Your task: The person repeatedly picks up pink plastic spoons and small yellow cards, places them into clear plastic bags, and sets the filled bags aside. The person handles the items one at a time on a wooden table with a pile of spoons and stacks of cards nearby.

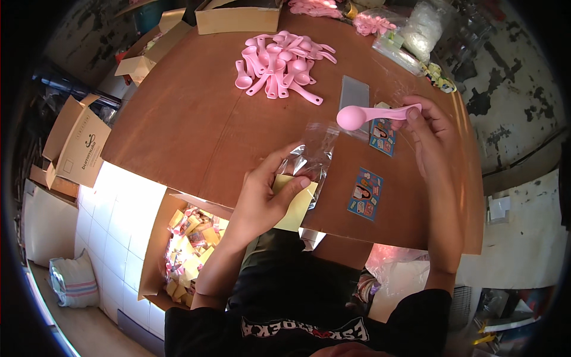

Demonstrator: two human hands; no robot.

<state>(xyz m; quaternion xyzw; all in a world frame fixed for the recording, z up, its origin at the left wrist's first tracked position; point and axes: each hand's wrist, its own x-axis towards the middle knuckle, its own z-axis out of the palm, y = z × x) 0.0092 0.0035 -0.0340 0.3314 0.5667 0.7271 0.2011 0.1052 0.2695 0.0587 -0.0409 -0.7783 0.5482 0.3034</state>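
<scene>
My left hand (262,199) grips a clear plastic bag (318,149) with a yellow card (292,208) at its lower part, over the table's near edge. The thumb lies across the card. Up to the right, my right hand (429,128) pinches a pink scoop (352,118) by the end of its handle, its round bowl pointing left toward the bag. Under the scoop lie a blue printed card (382,140) and a stack of clear bags (354,92). Another blue printed card (365,193) lies between my hands. A pile of pink scoops (279,62) rests farther back.
The brown wooden table (196,119) fills the middle. A cardboard box (157,238) of filled packets stands below its left edge. Another open box (238,16) sits at the back. Plastic bags (423,30) and pink items (373,24) lie at the far right.
</scene>
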